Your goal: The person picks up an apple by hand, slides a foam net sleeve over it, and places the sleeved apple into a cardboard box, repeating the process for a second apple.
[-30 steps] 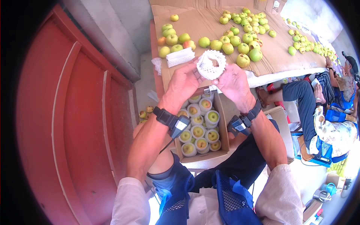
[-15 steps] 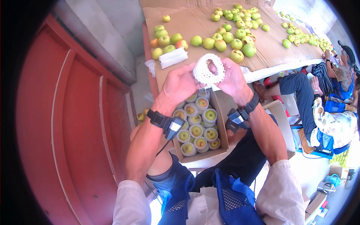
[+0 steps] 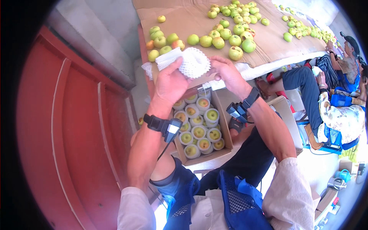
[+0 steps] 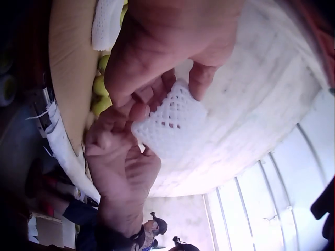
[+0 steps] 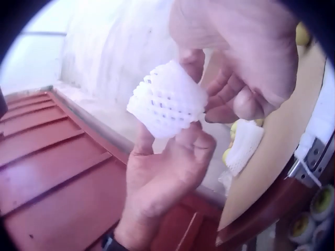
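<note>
A white foam net sleeve (image 3: 194,64) is held up over the near edge of the cardboard-covered table. My left hand (image 3: 168,87) grips it from the left and below, thumb on the near side. From the other side my right hand (image 3: 231,76) has its fingers curled at the sleeve's edge and pinches it there. In the right wrist view the mesh of the foam sleeve (image 5: 165,103) bulges out, and no apple shows in it. Behind the left hand, a flat stack of white foam sleeves (image 3: 165,58) lies beside several yellow-green apples (image 3: 160,41).
Below my hands stands an open cardboard box (image 3: 228,142) of apples in foam nets. Many loose apples (image 3: 235,53) cover the cardboard sheet (image 3: 178,23). A red door (image 3: 82,134) is at left; other people (image 3: 341,103) sit at right.
The foam sleeve has turned, so its opening no longer faces the head camera and its meshed side shows. My right hand has shifted from its side to its edge. The head view has shifted right.
</note>
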`<state>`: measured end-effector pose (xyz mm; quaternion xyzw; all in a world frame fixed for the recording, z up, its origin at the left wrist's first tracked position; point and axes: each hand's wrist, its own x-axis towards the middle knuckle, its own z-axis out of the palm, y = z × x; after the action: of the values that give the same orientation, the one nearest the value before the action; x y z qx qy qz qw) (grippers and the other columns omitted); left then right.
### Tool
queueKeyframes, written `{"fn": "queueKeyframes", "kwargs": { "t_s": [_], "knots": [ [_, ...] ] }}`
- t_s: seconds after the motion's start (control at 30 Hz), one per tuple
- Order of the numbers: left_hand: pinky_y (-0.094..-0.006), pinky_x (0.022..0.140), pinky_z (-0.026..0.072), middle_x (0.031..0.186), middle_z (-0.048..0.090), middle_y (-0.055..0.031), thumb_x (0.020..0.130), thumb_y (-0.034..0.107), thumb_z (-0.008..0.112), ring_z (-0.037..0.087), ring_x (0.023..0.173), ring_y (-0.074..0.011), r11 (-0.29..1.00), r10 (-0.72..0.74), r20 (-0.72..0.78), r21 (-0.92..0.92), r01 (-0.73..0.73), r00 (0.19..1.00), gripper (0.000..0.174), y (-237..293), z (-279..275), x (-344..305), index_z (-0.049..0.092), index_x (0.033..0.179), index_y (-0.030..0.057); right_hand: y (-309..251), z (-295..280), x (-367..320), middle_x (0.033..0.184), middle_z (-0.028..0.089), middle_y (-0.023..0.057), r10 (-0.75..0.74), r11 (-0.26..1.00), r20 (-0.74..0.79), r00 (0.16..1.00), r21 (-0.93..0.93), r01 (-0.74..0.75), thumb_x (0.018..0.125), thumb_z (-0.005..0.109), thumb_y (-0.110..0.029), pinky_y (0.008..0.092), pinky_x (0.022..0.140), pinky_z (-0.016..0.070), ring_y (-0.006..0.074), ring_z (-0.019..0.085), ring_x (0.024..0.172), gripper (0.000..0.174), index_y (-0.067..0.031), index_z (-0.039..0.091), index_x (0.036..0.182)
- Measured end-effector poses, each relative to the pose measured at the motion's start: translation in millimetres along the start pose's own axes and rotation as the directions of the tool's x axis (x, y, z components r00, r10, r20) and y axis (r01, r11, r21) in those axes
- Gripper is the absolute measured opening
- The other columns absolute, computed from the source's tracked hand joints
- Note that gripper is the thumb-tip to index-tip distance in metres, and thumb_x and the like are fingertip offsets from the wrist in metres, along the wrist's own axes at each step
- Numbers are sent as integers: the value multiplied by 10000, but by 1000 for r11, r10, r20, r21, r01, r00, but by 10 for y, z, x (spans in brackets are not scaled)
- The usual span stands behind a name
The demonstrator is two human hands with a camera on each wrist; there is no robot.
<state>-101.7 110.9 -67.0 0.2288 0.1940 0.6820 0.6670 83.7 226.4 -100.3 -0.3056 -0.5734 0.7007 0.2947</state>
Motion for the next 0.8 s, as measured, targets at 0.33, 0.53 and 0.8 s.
{"fn": "queueKeyframes", "kwargs": {
  "t_s": [0.33, 0.53, 0.8],
  "knots": [
    [-461, 1159, 374, 1512, 485, -103, 980, 123, 592, 456, 1396, -271, 988, 105, -67, -109, -112, 992, 577, 188, -19, -64, 403, 1513, 9, 139, -640, 302, 1296, 560, 208, -451, 518, -551, 702, -802, -298, 830, 765, -339, 451, 1018, 459, 359, 560, 1219, 667, -19, 487, 1345],
    [-448, 1145, 394, 1480, 517, -99, 983, 144, 590, 476, 1377, -271, 987, 124, -76, -93, -131, 989, 518, 216, -97, -26, 452, 1465, 16, 445, -993, 641, 1356, 519, 252, -512, 455, -406, 757, -876, -163, 813, 764, -341, 458, 1067, 444, 416, 526, 1261, 795, 40, 416, 1418],
    [-392, 992, 445, 1443, 548, -104, 986, 169, 581, 513, 1322, -268, 982, 156, -74, -95, -163, 985, 503, 315, -77, -23, 466, 1453, 21, 109, -862, 545, 1229, 658, 137, 21, 1000, -294, 956, 1, -22, 908, 702, -379, 334, 768, 473, 286, 641, 1150, 584, -47, 515, 1351]
  ]
}}
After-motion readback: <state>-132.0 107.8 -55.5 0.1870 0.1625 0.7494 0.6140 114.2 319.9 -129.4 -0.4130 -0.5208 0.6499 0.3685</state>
